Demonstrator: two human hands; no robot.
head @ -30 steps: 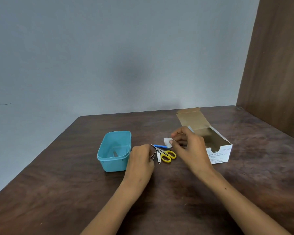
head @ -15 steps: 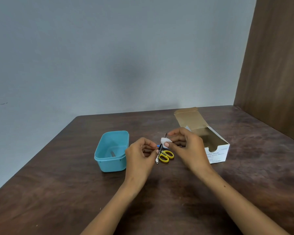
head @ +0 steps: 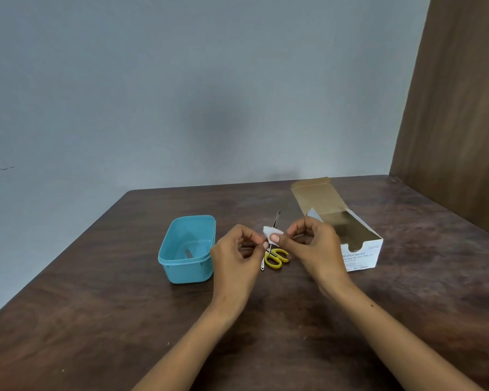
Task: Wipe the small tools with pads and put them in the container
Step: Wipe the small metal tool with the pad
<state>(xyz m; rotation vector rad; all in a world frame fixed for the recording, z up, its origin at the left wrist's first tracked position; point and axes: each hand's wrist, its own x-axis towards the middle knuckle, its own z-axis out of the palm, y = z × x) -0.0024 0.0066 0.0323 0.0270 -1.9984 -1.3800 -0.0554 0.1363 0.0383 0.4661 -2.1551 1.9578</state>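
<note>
My left hand (head: 237, 249) pinches a thin metal tool (head: 276, 221) held upright above the table, its tip pointing up and away. My right hand (head: 312, 246) pinches a small white pad (head: 269, 232) folded around the tool's shaft. Under the hands lie yellow-handled scissors (head: 277, 258) and another slim metal tool (head: 263, 265). The blue plastic container (head: 187, 248) stands to the left of my left hand, with one small metal piece lying inside it.
An open white box of alcohol swabs (head: 362, 252) sits to the right of my right hand, flap raised toward the wall. The dark wooden table (head: 96, 320) meets a grey wall at the back and a wooden panel at the right.
My left hand lifted the thin metal tool off the table. My right hand brought the pad against it, and both hands now hold it a little higher.
</note>
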